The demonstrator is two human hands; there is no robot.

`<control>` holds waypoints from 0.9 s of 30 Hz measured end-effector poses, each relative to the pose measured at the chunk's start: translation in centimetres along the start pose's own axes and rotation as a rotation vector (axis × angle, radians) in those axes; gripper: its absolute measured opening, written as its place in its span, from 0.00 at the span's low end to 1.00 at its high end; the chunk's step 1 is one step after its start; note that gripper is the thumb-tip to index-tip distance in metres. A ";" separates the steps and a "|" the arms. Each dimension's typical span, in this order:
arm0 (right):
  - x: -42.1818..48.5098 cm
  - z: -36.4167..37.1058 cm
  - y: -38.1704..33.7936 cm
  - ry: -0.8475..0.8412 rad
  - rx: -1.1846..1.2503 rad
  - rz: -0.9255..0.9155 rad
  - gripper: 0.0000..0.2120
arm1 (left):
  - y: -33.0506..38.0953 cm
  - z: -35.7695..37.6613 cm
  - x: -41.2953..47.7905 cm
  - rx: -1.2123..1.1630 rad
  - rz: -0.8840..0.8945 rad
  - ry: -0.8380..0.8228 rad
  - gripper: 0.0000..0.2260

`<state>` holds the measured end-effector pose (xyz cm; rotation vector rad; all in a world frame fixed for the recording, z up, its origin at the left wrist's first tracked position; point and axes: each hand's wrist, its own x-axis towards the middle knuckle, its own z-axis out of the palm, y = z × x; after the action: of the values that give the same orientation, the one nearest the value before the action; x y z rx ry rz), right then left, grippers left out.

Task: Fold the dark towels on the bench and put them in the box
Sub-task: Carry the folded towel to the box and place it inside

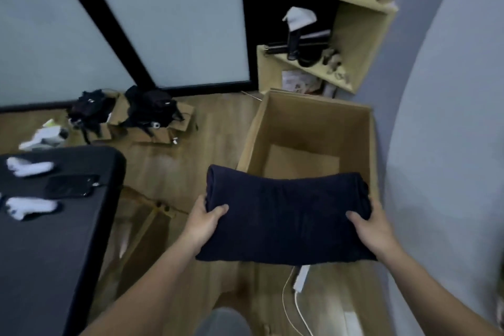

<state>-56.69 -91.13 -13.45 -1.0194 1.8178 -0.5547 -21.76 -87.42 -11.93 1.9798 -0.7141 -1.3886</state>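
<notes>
Towel: the folded dark navy cloth towel [286, 215] is hanging in the air between both hands, its far edge reaching over the near rim of the open brown cardboard box [313, 120] on the wooden floor
Left grip: the left grip [203, 222] is clasping the towel's left end, with the thumb lying on top
Right grip: the right grip [375, 226] is holding the right end the same way
Key relation: the box is lying ahead of and below the bundle; the towel's long axis is running left to right across the box's width; the right grip is sitting nearer the opening, while the left end is overhanging the box's left wall
Next move, as I judge it: going forward and down, perhaps shifting rightward
Counter: the black counter [54, 248] is carrying white socks [28, 167] and a dark phone [72, 185]
Hard to see: the cloth is hiding the fingers beneath it and the box's near wall; the counter is running off the frame, so I cannot tell whether more towels are waiting
</notes>
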 end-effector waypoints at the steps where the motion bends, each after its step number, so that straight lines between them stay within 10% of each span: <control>1: 1.1 -0.7 -0.1 0.035 0.003 -0.006 0.29 | 1.6 1.4 1.2 0.024 0.029 -0.016 0.20; 15: 29.1 -2.7 -8.3 0.236 -0.255 0.118 0.32 | 19.2 16.8 30.6 0.349 -0.016 -0.108 0.29; 27: 28.5 1.5 -9.7 -0.002 -0.519 -0.070 0.29 | 19.0 18.3 29.3 0.930 0.445 -0.258 0.30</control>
<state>-57.31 -120.15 -21.69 -1.4277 1.9778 -0.1154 -31.79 -124.49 -20.83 2.0551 -2.0651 -1.1235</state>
